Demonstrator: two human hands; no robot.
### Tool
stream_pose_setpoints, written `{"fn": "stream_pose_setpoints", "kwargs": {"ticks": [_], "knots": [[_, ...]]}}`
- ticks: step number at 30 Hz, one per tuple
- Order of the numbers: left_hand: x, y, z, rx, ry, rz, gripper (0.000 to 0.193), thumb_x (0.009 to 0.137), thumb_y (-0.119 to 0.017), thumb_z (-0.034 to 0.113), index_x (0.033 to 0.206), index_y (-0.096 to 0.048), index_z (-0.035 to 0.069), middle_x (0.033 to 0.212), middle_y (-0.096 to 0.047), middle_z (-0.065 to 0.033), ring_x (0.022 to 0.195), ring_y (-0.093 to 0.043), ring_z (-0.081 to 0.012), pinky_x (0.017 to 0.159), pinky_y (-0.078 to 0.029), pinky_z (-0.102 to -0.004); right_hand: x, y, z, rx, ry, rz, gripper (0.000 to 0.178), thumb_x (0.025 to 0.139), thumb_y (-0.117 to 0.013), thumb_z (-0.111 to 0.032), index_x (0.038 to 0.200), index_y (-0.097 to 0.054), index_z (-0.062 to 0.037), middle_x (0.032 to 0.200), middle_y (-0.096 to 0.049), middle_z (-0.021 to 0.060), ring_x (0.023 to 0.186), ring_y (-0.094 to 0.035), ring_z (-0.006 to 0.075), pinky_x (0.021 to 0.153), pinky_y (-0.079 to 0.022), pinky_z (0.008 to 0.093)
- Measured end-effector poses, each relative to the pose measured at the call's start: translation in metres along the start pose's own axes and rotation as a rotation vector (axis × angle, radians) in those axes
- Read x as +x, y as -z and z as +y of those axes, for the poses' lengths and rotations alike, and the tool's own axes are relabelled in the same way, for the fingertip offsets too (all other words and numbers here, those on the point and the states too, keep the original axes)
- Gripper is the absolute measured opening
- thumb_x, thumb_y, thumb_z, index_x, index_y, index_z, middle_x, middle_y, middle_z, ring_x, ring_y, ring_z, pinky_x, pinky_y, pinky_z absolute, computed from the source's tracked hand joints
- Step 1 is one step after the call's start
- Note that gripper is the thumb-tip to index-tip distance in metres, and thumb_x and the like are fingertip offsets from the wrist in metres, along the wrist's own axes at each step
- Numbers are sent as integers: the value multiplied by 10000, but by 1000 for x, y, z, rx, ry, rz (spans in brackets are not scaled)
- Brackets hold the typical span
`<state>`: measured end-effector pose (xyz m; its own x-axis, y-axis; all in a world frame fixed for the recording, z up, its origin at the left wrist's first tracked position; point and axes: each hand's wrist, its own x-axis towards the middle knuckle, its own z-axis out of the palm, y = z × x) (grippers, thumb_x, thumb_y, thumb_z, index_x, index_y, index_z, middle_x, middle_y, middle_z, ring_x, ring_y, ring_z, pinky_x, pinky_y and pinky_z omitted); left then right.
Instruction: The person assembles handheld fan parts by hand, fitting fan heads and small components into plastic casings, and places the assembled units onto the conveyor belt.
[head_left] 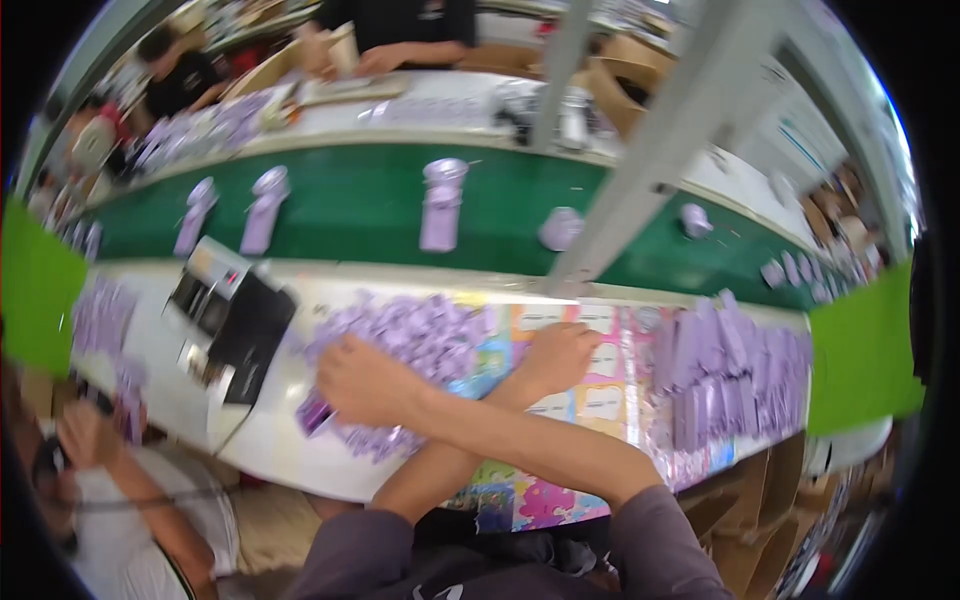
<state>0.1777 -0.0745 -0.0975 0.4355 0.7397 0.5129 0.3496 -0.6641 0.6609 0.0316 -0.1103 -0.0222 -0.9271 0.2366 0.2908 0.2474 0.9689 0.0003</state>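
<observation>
My forearms cross over the table, the right one on top. My right hand (365, 382) reaches to the left, fingers curled, over a heap of small lilac plastic parts (415, 335). Whatever it may hold is hidden; a shiny dark-purple piece (314, 414) lies just below it. Under the right arm, my left hand (560, 358) extends to the right above a colourful printed mat (545, 500). Its fingers are bent and blurred, so their grip cannot be made out. Farther right are stacked long lilac plastic casings (735, 365).
A black and silver machine (235, 310) with a cable stands left of the heap. Beyond the table runs a green conveyor belt (350, 215) carrying lilac round-headed devices (441, 205). A grey metal post (650, 160) rises right of centre. Other people sit at left and across the belt.
</observation>
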Motion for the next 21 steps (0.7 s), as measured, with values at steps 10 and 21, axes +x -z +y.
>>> {"fn": "stream_pose_setpoints", "kwargs": {"ticks": [10, 21], "knots": [[0, 24, 2, -2, 62, -56, 52, 842, -673, 37, 891, -680, 23, 767, -608, -132, 703, -614, -321, 637, -483, -422, -104, 73, 11, 210, -359, 546, 607, 661, -816, -550, 918, -646, -27, 885, -600, 96, 907, -602, 297, 779, -484, 412], [1, 16, 9, 90, 45, -102, 73, 880, -657, -5, 952, -664, -1, 766, -537, -63, 632, -477, -174, 556, -370, -299, -557, 167, -172, 151, -2068, 1302, 232, 892, -776, -188, 1006, -733, 10, 861, -710, 33, 764, -629, 105, 692, -514, 298]]}}
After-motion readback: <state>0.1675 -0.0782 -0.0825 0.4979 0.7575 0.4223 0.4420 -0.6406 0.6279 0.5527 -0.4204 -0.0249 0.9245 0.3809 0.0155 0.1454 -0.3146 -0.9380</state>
